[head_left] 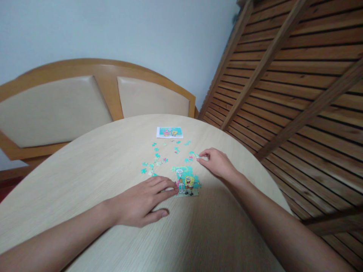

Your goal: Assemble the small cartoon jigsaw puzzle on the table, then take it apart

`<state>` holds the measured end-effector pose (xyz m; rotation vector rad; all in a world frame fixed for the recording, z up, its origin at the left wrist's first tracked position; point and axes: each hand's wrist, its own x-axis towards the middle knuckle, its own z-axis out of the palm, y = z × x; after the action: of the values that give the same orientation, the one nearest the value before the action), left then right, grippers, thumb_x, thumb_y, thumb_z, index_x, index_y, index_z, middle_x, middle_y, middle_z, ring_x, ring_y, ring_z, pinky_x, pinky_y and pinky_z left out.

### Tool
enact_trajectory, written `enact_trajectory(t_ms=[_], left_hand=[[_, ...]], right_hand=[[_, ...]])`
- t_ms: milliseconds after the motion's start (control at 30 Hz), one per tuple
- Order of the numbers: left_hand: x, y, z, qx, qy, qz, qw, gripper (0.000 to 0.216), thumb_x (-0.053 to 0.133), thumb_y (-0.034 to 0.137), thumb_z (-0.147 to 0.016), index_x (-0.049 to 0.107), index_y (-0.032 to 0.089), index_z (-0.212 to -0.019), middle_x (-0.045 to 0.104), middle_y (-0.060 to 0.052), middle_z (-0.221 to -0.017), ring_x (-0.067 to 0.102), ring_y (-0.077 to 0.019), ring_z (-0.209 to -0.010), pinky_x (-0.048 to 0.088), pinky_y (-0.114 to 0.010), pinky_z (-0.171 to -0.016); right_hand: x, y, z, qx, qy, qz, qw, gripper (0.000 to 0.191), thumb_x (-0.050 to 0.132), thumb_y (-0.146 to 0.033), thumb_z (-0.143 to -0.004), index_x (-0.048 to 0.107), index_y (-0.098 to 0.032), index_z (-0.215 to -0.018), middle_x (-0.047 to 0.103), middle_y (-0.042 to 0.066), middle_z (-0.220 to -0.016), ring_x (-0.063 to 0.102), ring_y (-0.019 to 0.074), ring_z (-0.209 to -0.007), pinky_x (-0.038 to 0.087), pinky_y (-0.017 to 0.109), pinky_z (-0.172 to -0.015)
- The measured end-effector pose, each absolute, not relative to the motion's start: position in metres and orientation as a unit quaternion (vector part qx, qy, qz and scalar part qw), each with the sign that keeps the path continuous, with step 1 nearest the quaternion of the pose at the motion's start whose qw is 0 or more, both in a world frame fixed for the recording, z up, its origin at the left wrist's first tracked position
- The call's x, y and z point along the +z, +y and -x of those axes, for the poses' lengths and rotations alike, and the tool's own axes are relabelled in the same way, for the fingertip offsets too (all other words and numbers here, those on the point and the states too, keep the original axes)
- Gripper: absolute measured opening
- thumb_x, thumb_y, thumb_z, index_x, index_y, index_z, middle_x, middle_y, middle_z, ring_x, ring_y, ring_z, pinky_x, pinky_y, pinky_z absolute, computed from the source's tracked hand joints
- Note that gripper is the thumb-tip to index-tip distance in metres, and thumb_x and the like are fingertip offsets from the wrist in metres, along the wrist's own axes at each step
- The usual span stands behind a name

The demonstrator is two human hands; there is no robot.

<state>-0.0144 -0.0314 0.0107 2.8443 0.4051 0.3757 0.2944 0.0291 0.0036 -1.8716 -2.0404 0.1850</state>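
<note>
A partly joined jigsaw puzzle [188, 180] with a yellow square cartoon figure and a pale blue-green one lies flat on the table. My left hand [147, 198] rests palm down beside it, thumb apart, its fingertips touching the puzzle's left edge and covering part of it. Beyond the puzzle to the right, my right hand [217, 160] pinches a small light puzzle piece [197, 155] between thumb and forefinger, close to the tabletop. Near that piece lie a pink and teal puzzle piece [191, 154] and a few teal ones.
Several loose puzzle pieces [157, 155] are scattered past the joined part, mostly to its left. Farther back lies a picture card [170, 132] of the cartoon scene. The round wooden table [93, 166] borders a padded bench back [154, 96] and a slatted wooden panel [272, 75].
</note>
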Motion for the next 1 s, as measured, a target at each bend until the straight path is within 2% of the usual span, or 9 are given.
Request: enact_trajectory(t_ms=[200,367,667,833,1000], left_hand=[[0.010,-0.030,0.014,0.155,0.124,-0.971,0.131,0.051,0.056,0.032,-0.096,0.044,0.017,-0.143,0.058,-0.017,-0.134,0.055,-0.0314,-0.124,0.048,-0.049,-0.106],[0.010,-0.030,0.015,0.157,0.119,-0.971,0.134,0.050,0.057,0.032,-0.096,0.046,0.016,-0.142,0.058,-0.018,-0.135,0.056,-0.0312,-0.125,0.049,-0.049,-0.105],[0.010,-0.030,0.015,0.166,0.109,-0.970,0.141,0.049,0.056,0.032,-0.096,0.046,0.017,-0.142,0.060,-0.017,-0.134,0.057,-0.0299,-0.124,0.049,-0.048,-0.107],[0.010,-0.030,0.014,0.165,0.107,-0.970,0.139,0.050,0.056,0.032,-0.096,0.046,0.017,-0.142,0.060,-0.017,-0.133,0.058,-0.0304,-0.124,0.049,-0.049,-0.106],[0.009,-0.030,0.015,0.152,0.112,-0.972,0.139,0.051,0.057,0.032,-0.096,0.046,0.017,-0.143,0.059,-0.018,-0.136,0.057,-0.0310,-0.125,0.049,-0.050,-0.106]], right_hand=[[-0.003,0.033,-0.294,0.099,-0.711,0.665,0.206,0.011,0.070,-0.027,-0.079,0.076,-0.020,-0.085,0.072,0.007,-0.093,0.065,0.0208,-0.083,0.047,0.031,-0.075],[-0.007,0.035,-0.300,0.090,-0.719,0.658,0.207,0.021,0.071,-0.031,-0.078,0.075,-0.018,-0.094,0.071,0.007,-0.093,0.064,0.0202,-0.082,0.048,0.031,-0.076],[-0.006,0.036,-0.300,0.110,-0.714,0.663,0.196,0.017,0.072,-0.029,-0.074,0.076,-0.019,-0.087,0.070,0.008,-0.097,0.065,0.0226,-0.086,0.049,0.032,-0.077],[-0.007,0.038,-0.303,0.106,-0.723,0.653,0.201,0.024,0.072,-0.029,-0.075,0.075,-0.018,-0.096,0.070,0.008,-0.097,0.064,0.0211,-0.086,0.048,0.032,-0.078],[-0.004,0.038,-0.302,0.125,-0.726,0.648,0.193,0.020,0.072,-0.026,-0.074,0.076,-0.019,-0.092,0.068,0.008,-0.096,0.063,0.0207,-0.084,0.048,0.032,-0.078]])
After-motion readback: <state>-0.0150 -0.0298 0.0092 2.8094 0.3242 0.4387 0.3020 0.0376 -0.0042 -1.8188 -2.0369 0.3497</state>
